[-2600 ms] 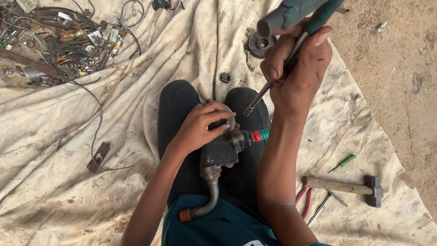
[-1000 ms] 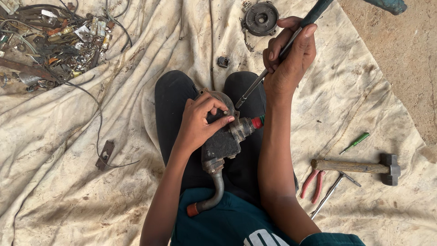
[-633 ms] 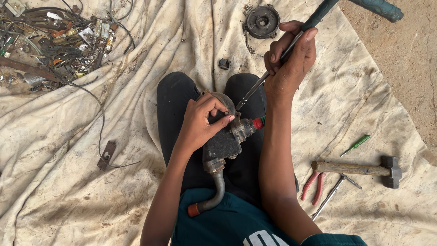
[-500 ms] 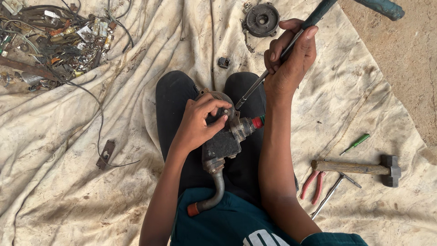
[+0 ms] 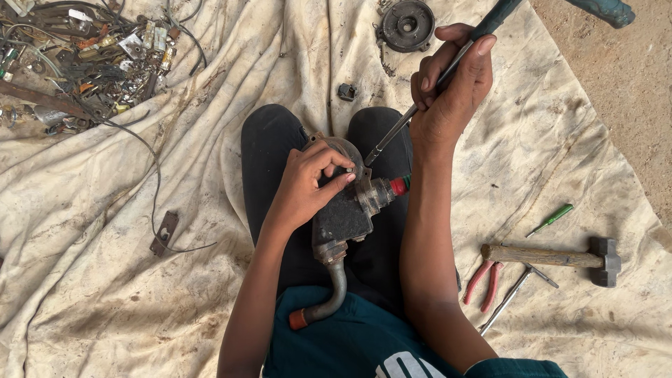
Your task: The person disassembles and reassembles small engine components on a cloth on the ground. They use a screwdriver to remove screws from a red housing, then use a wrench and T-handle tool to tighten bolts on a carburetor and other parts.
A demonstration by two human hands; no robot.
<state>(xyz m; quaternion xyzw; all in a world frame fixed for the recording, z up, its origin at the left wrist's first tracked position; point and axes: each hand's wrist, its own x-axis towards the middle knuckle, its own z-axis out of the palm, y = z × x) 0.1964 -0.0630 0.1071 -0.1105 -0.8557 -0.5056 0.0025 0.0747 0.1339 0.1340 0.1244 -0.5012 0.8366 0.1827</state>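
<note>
The pump [image 5: 344,210] rests on your lap, between your knees, its bent pipe [image 5: 329,297] curving down toward your shirt and a red-tipped fitting [image 5: 397,185] pointing right, just beside your right forearm. Your left hand [image 5: 304,187] lies over the pump's top left, fingers curled closed around the round housing, thumb and forefinger pinched at its upper edge. Your right hand [image 5: 451,91] is raised above and to the right, wrist bent, fingers wrapped shut around the screwdriver [image 5: 420,105]; its shaft slants down-left and the tip meets the pump just beside your left fingertips, so there is little room there. The handle runs up out of the top edge of the view.

Both forearms come up from the bottom edge, the right one nearly upright and close against the pump's right side. Left of your legs the cloth [image 5: 91,280] lies open, with only a small bracket [image 5: 163,234] and its wire. To the right, well apart, lie a hammer [image 5: 553,255], pliers [image 5: 483,280], a green screwdriver [image 5: 551,219] and a thin rod [image 5: 507,301]. Beyond your knees sit a small nut [image 5: 346,91] and a round cover [image 5: 407,25]; scrap [image 5: 84,56] is heaped at the top left, and bare ground [image 5: 616,91] starts past the cloth's right edge
</note>
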